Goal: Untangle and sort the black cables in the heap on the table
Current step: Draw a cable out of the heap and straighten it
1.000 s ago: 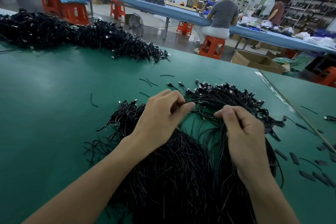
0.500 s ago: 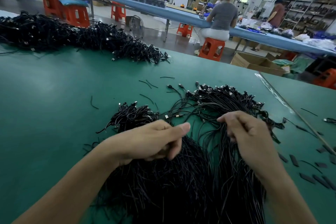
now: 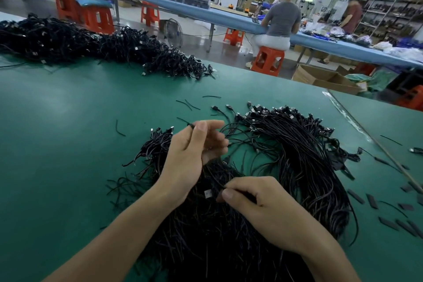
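Fingertips (image 3: pixel 201 127) of the left hand (image 3: pixel 190 158) are pinched on the end of one black cable (image 3: pixel 191 125), held above the heap (image 3: pixel 297 155) on the green table (image 3: pixel 68 121). Thumb and forefinger of the right hand (image 3: pixel 267 210) are closed on a strand (image 3: pixel 217 182) nearer the body, just beside a silver plug (image 3: pixel 207 193). Whether both hold one cable cannot be told. Most strands are laid running away from the body, plugs farthest. The left hand is judged nearer those ends, so a pull along that line is favoured.

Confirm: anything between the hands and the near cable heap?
Nothing visible. The left hand pinches a cable end above the heap; the right hand pinches a strand on top of it.
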`<state>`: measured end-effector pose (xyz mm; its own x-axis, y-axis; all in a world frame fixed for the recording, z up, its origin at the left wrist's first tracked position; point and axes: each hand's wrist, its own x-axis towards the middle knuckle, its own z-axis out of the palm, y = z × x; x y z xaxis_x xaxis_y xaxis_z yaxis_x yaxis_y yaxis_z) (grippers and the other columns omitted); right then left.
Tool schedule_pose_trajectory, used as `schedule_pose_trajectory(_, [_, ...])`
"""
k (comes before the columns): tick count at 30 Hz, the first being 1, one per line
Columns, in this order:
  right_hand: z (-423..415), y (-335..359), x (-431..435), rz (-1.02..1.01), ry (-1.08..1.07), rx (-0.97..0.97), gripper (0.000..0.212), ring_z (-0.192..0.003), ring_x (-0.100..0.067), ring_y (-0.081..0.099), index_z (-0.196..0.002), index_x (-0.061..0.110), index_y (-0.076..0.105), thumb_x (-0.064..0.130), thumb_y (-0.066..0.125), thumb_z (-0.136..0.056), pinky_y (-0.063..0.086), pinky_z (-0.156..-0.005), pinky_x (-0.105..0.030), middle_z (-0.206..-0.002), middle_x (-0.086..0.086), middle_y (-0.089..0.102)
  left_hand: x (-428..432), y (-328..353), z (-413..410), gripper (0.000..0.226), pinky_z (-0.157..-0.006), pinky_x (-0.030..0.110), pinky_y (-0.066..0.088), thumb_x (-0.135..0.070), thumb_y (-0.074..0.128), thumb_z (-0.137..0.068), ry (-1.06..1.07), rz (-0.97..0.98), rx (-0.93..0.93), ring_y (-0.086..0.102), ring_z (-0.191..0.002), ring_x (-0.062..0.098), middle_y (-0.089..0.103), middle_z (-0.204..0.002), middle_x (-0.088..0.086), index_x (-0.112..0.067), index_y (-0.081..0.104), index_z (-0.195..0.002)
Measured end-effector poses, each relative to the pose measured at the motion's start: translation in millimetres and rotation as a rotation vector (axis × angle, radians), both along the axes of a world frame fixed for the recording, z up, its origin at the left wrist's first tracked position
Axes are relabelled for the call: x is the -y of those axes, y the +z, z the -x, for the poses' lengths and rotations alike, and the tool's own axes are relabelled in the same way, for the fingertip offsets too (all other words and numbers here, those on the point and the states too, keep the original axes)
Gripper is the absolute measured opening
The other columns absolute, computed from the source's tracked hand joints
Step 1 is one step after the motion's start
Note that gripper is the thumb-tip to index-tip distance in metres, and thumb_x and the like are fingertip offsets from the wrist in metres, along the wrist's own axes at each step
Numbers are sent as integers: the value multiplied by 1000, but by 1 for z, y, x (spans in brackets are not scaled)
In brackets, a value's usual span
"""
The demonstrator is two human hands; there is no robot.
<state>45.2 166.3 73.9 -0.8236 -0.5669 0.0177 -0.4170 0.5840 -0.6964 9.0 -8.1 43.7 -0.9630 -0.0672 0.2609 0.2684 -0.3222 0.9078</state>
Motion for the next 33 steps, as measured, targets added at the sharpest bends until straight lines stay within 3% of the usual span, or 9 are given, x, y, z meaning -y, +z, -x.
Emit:
schedule_pose_trajectory(3, [-3,9,4,15,-9,-86,22,-74,-5,63,-90,31,70,39,52,-98,47,-64,-19,-81,14,67,-1,-4,-3,30,-74,25,58,-17,39,-105,30,371,-56,71,-83,14,72,-84,5,-11,69,-102])
schedule_pose_trajectory(8, [7,14,-6,221,-226,-266,15,-71,-7,61,-76,30,72,28,69,-91,45,-65,-16,-79,11,68,-1,5,-22,44,-37,16,35,-34,38,-107,-312,543,68,47,-34,9,58,-50,-2,-20,64,-74])
schedule_pose_trajectory(15, [8,7,1,315,-214,-173,14,-63,-2,55,-81,33,70,37,60,-89,38,-60,-10,-70,17,63,18,24,-30,58,-35,15,23,-58,36,-100,-896,36,437,26,-30,1,30,-41,-11,-19,54,-62])
schedule_pose_trajectory(19, [1,0,15,191,-141,-78,27,-50,-2,37,-73,33,60,29,54,-100,29,-47,-17,-56,16,47,12,28,-22,45,-35,13,33,-43,45,-98,-712,-430,314,41,-34,1,45,-48,-8,-15,64,-69])
schedule_pose_trajectory(22, [-5,-3,21,23,-66,-13,31,-46,-6,34,-76,21,54,35,48,-102,29,-46,-26,-55,9,45,8,27,-16,47,-55,18,55,-38,44,-97,-510,-623,237,68,-63,11,71,-77,4,-6,79,-92])
schedule_pose_trajectory(24, [-8,-2,22,-86,-57,-17,33,-46,-9,35,-76,22,50,42,44,-101,31,-49,-31,-57,8,47,7,21,-11,44,-76,24,59,-34,46,-96,-368,-513,132,73,-94,21,74,-105,14,-3,74,-110])
schedule_pose_trajectory(26, [-11,3,23,-124,-42,-55,35,-49,-9,38,-73,22,46,43,44,-101,34,-51,-31,-61,8,49,7,13,-8,36,-85,26,57,-28,45,-100,-111,-119,22,71,-105,21,74,-111,11,-6,67,-119])
schedule_pose_trajectory(30, [-6,18,16,30,-101,-233,23,-77,-2,61,-79,29,67,27,55,-98,45,-68,-17,-79,17,64,11,8,-13,28,-72,24,57,-20,45,-104,-52,504,-84,73,-83,16,76,-90,3,-12,72,-102])
schedule_pose_trajectory(33, [4,22,7,142,-186,-292,10,-76,-5,61,-80,30,72,24,72,-87,44,-67,-14,-77,14,64,10,14,-23,44,-51,25,53,-34,41,-106,-333,526,90,67,-54,18,70,-64,5,-14,67,-77])
